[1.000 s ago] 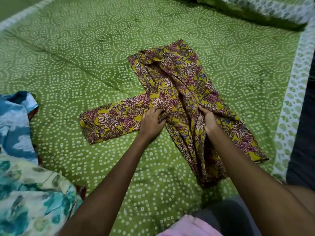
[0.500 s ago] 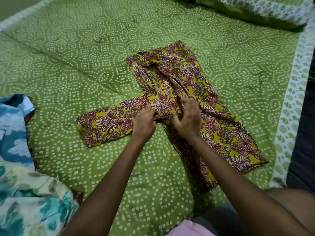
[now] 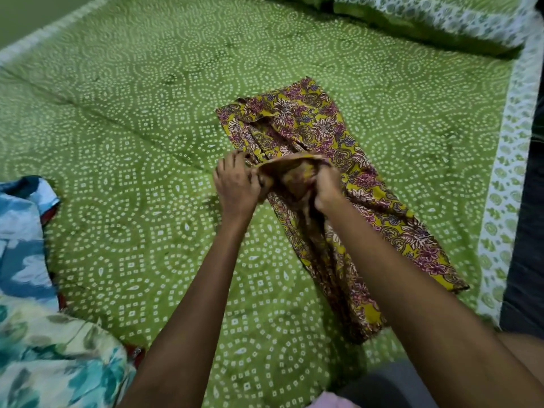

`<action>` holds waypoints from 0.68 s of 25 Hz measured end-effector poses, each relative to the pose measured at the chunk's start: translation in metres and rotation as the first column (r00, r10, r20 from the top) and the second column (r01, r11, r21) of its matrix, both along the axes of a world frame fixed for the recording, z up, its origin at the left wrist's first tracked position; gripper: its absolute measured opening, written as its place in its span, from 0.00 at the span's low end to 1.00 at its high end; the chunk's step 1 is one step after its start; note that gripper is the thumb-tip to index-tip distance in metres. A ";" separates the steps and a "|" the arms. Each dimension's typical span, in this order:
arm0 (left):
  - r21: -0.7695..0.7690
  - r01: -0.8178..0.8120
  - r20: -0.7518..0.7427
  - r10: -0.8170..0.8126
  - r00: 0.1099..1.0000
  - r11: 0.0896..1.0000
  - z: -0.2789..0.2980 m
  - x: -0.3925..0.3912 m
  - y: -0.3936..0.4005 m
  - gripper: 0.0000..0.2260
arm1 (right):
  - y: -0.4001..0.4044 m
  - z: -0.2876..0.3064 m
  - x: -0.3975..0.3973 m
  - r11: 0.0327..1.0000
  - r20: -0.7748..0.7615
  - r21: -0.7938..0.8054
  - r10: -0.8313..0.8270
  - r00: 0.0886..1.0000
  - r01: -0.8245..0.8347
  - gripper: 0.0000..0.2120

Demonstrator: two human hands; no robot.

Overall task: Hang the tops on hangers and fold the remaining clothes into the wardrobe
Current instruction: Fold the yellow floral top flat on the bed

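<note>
The yellow floral top [image 3: 321, 136] lies lengthwise, running from far-left to near-right. Both hands grip its gathered sleeve at mid-length: left hand [image 3: 235, 187] on its left edge, right hand [image 3: 328, 184] over its middle.

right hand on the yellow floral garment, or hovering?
Touching. The head view shows the right hand with fingers curled into a lifted fold of the yellow floral garment; the left hand grips the same fold.

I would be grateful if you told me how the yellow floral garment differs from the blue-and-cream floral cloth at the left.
The yellow floral garment lies mid-bedsheet, gripped by the left hand and the right hand; the blue-and-cream floral cloth lies heaped, untouched. The garment's print is small and dense, the cloth's broad. Both are floral.
</note>
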State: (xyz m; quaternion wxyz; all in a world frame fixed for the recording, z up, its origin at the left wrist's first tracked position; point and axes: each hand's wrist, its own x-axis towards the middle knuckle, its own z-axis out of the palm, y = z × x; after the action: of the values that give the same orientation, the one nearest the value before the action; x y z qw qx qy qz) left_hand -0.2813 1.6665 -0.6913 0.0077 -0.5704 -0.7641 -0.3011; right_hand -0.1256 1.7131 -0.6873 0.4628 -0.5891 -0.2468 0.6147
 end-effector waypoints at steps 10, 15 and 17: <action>-0.354 0.225 0.863 0.224 0.453 0.908 -0.014 0.042 0.023 0.10 | -0.018 -0.040 0.098 0.937 -0.156 -0.245 -0.291 0.944 0.248 0.20; -0.305 0.231 0.639 0.019 0.769 0.924 -0.016 0.066 0.030 0.15 | -0.024 -0.052 0.107 0.927 -0.247 -0.268 -0.331 0.911 0.263 0.19; -0.376 0.208 0.356 -0.067 0.932 0.903 -0.017 0.054 0.055 0.22 | -0.022 -0.056 0.108 0.921 -0.310 -0.274 -0.358 0.881 0.277 0.18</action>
State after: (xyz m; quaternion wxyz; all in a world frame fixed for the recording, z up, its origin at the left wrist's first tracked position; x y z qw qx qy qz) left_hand -0.2273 1.7214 -0.7084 -0.2626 -0.5530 -0.7573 -0.2276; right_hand -0.0180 1.6911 -0.7438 0.5259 -0.5490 0.0114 0.6496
